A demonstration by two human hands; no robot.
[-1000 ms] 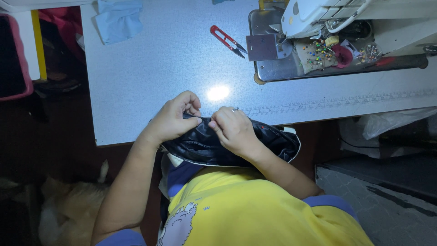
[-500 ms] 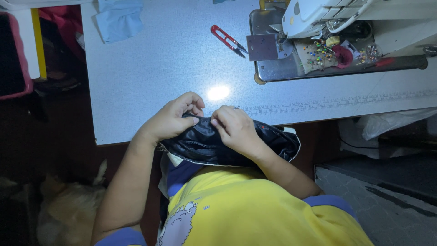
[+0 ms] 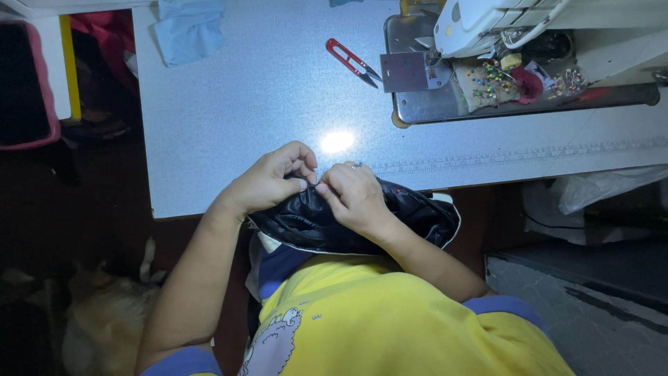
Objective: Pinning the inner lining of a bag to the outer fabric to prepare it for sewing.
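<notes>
A shiny black fabric piece (image 3: 410,216) with a pale lining edge lies bunched in my lap at the near edge of the sewing table (image 3: 229,111). My left hand (image 3: 268,181) pinches its top edge with fingers curled. My right hand (image 3: 355,198), a ring on one finger, grips the same edge right beside it, fingertips nearly touching those of the left. The fabric's middle is hidden under both hands.
A white sewing machine (image 3: 501,24) sits at the back right over a metal plate, with a pincushion (image 3: 490,83) full of coloured pins. Red thread snips (image 3: 351,61) lie left of it. A light blue cloth (image 3: 188,28) rests at the table's far left. A tan furry animal (image 3: 104,313) lies on the floor.
Both hands shifted only slightly along the fabric's top edge; the fingertips have drawn a little closer together.
</notes>
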